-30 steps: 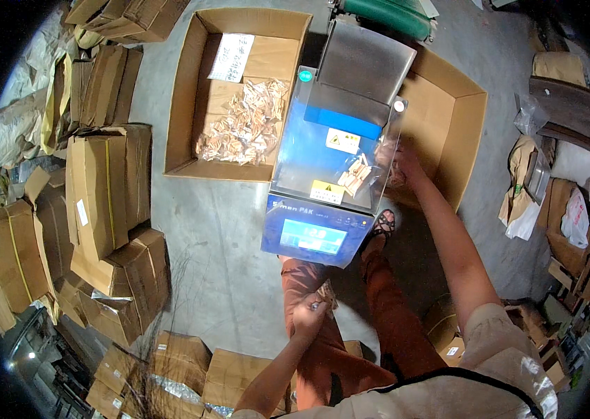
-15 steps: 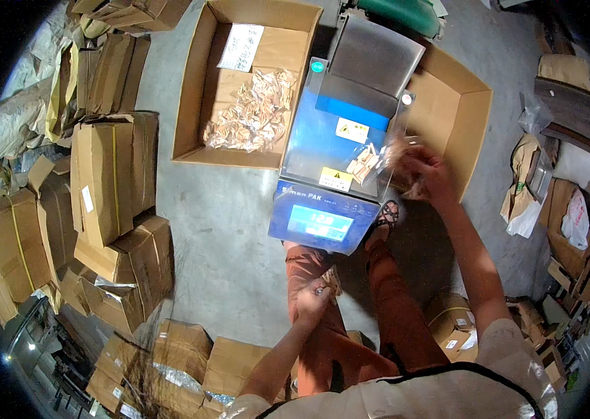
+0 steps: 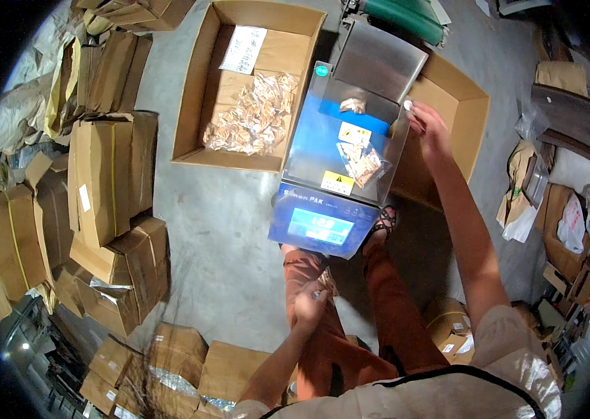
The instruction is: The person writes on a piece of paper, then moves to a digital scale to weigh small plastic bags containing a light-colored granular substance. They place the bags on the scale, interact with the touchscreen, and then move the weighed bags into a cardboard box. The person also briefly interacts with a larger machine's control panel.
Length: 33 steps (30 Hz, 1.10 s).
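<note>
Right in front of the seated person stands a blue packing machine with a clear cover and a lit screen on its near face. Two yellow labels sit on it, one near its middle, one just above the screen, and a printed sachet lies under the cover between them. Left of the machine an open cardboard box holds a heap of clear-wrapped sachets and a white paper sheet at its far end. Right of the machine a second open carton shows only bare cardboard. The right hand reaches to the machine's right edge, fingers loosely curled, touching a small white knob. The left hand rests closed on the knee; whether it holds anything I cannot tell. Flattened cartons are stacked well left of the machine.
</note>
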Tool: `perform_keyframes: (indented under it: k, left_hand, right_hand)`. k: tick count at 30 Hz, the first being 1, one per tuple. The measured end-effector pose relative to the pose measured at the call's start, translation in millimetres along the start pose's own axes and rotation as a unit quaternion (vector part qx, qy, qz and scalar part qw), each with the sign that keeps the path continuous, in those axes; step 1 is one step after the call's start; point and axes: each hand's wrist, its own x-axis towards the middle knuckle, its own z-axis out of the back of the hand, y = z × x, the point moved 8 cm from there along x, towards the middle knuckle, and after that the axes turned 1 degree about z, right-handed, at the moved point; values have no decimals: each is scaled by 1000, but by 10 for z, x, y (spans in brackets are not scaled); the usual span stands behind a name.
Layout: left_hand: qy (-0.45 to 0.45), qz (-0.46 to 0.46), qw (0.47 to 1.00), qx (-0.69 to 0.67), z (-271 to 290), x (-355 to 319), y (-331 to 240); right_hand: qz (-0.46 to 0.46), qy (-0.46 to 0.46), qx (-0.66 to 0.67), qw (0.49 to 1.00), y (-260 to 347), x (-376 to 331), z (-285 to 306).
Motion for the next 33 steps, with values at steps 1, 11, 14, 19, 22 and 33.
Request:
perform_keyframes:
  k: [1,11,14,19,22,33]
  left_hand:
    - [-5,-4,999,-48,0,-25,148]
    - [8,-4,999,-31,-67,-18,269]
    - [-23,23,999,15,136,-67,-60]
    - [-29,10,1000,0,148,-67,-121]
    - [-27,20,999,-13,138,-88,-77]
    - [-24,26,998,-43,37,-69,118]
  right_hand:
    - [-23,-30,6,999,-152,18,95]
    - [-266,-108,-24,958,-1421,-179,926]
    - [-300,-113,15,947,-1470,-255,610]
    - [-287,11,47,957,-1386,-168,290]
    - [-293,-6,-1,956,-1273,-177,168]
    - [-269,-21,-24,963,-1329,-144,164]
